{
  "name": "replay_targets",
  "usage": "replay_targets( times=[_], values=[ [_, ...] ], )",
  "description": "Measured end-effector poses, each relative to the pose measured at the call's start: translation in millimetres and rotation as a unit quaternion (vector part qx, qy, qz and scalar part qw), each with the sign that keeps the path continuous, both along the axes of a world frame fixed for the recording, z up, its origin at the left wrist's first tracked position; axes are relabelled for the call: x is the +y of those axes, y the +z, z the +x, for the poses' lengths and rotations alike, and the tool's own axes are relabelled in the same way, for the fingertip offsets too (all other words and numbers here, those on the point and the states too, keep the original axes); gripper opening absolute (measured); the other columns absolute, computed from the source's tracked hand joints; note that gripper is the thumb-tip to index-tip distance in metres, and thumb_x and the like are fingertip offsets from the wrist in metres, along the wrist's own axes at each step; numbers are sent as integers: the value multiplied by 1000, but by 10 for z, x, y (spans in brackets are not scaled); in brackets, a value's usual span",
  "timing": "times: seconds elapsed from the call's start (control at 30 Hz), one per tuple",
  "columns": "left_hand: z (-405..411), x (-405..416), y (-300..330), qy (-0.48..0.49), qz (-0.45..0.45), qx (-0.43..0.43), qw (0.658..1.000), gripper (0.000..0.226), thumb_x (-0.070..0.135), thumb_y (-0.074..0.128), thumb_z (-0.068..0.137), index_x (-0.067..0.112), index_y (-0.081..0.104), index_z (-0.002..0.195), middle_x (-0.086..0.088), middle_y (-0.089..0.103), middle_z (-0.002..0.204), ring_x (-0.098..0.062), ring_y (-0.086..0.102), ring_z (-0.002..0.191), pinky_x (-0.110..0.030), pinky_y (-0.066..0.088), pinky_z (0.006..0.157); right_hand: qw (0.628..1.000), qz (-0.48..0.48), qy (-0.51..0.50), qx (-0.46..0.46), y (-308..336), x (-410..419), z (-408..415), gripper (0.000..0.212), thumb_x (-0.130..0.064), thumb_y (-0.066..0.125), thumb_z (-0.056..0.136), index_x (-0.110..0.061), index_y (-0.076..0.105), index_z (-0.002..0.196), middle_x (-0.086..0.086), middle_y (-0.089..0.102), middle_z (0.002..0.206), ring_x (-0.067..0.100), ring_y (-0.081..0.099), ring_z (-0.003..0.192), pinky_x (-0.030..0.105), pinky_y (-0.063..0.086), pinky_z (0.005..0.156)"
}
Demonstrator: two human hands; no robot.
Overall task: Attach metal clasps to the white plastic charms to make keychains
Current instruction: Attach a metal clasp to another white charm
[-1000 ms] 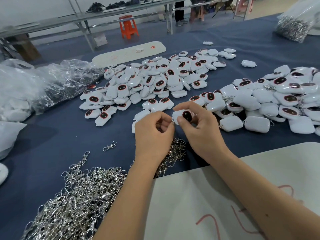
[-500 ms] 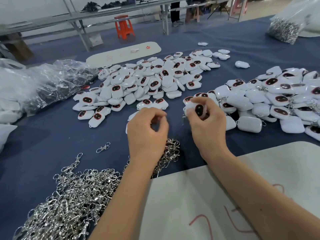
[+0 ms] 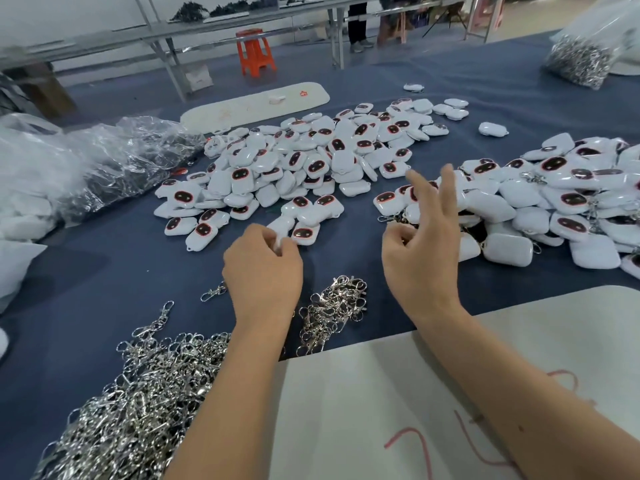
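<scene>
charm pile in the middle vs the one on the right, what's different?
The middle charm pile shows no clasps that I can make out, while the right charm pile has metal clasps visible on several charms. The middle pile lies beyond the left hand; the right pile lies beside the right hand, whose fingers are spread over its near edge. Both hold white charms with dark red-rimmed faces on the blue tabletop.

A factory assembly room: long metal worktables (image 3: 242, 22), bulk charm piles (image 3: 311, 161), bagged clasps (image 3: 578, 60)
</scene>
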State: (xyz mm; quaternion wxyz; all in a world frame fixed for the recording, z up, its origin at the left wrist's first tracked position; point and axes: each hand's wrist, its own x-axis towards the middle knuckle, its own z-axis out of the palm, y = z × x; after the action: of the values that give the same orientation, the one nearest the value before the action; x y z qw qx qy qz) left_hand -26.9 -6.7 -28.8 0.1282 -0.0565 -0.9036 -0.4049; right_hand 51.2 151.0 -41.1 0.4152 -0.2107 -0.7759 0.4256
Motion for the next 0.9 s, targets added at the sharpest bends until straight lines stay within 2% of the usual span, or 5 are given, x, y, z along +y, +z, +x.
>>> replay_targets(
  times=[0.13,0.37,0.5,0.6,0.9],
  values=[
    [-12,77,46,-112,169,3,979,24,22,57,100,22,74,82,6,73,76,-15,70,75,-36,56,73,991,15,130,-4,-16,-49,-9,42,-3,65,98,-14,64,138,-8,69,123,12,68,91,39,60,81],
    [45,152,8,-216,318,-107,917,21,29,74,95,9,69,92,-8,74,72,-20,73,64,-43,64,67,976,4,217,-11,-25,-49,-15,36,-15,82,88,-18,73,123,-7,72,106,10,67,97,39,57,89],
    [1,120,5,-227,3,-85,970,29,49,76,87,23,65,79,6,69,76,-4,61,68,-20,44,62,992,-59,113,-23,-76,50,-47,25,-18,82,87,-24,75,111,-10,69,90,8,62,81,29,55,81],
    [-25,71,68,-321,-177,-109,924,25,41,84,81,27,64,74,8,66,83,-8,59,74,-25,41,64,990,-99,97,-32,-100,92,-69,11,-23,76,92,-28,72,101,-14,70,85,4,63,76,27,54,75],
    [-39,50,67,-229,47,-111,966,20,23,75,93,17,63,78,4,67,70,-9,60,63,-21,48,61,963,-167,213,-2,-35,29,-42,36,-4,52,102,-36,56,117,3,69,94,18,73,74,29,58,57]
  ],
)
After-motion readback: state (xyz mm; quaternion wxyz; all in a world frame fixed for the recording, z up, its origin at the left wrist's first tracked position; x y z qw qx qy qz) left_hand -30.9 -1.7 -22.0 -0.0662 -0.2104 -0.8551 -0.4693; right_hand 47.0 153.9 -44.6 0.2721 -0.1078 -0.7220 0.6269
